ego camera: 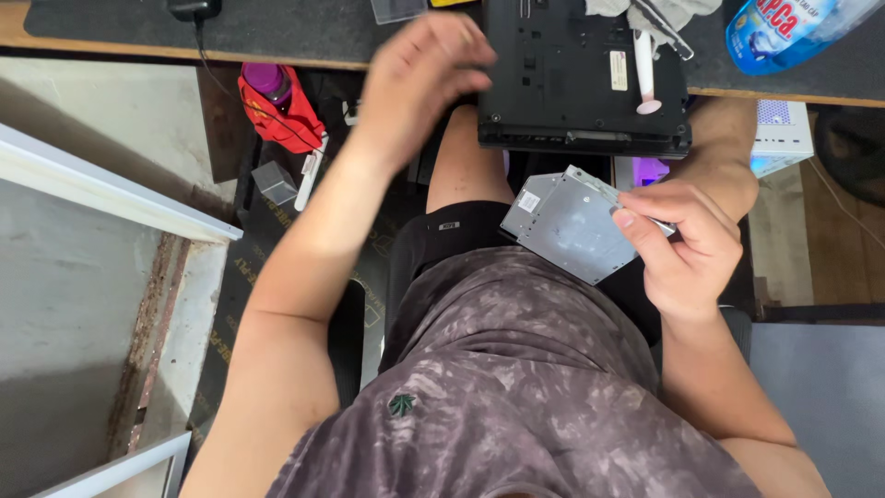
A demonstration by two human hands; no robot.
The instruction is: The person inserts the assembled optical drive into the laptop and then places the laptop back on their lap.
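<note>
The right hand (687, 244) holds a flat grey metal drive (572, 221) by its right edge, thumb on top and fingers curled beneath, above the person's lap and just in front of the desk (120, 32). The drive is tilted, one corner pointing toward the black laptop (572, 74), which lies upside down on the desk with its near edge overhanging. The left hand (424, 78) hovers at the laptop's left edge, fingers loosely bent and blurred, gripping nothing that shows. A white-handled tool (645, 74) rests on the laptop, a blue bottle (784, 32) lies to its right, and a red bag (277, 106) sits below the desk.
</note>
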